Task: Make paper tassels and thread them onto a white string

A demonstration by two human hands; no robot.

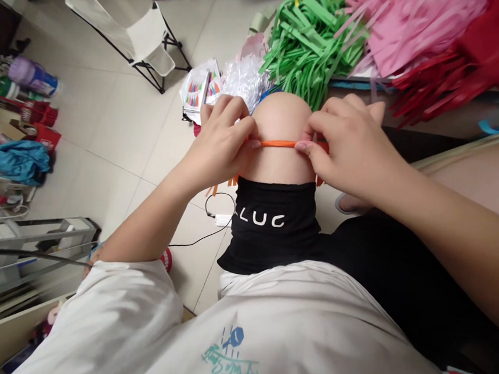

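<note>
A thin orange twisted strip of paper [278,144] lies across my bare knee [282,111]. At its left end, my left hand [225,135] is closed in a pinch. My right hand [345,140] pinches the strip farther right, and a bit of orange shows past those fingers. Orange fringe ends [213,190] hang below my left hand beside the leg; how they join the strip is hidden. Just beyond the knee lies a heap of green fringed paper tassels [316,44].
Pink tassels [413,35] and red tassels [460,80] cover the surface at the upper right. Silvery tassels [245,79] and printed packets [196,92] sit past my left hand. A white folding chair [147,35] stands on the tiled floor. A black cable [187,243] runs near my leg.
</note>
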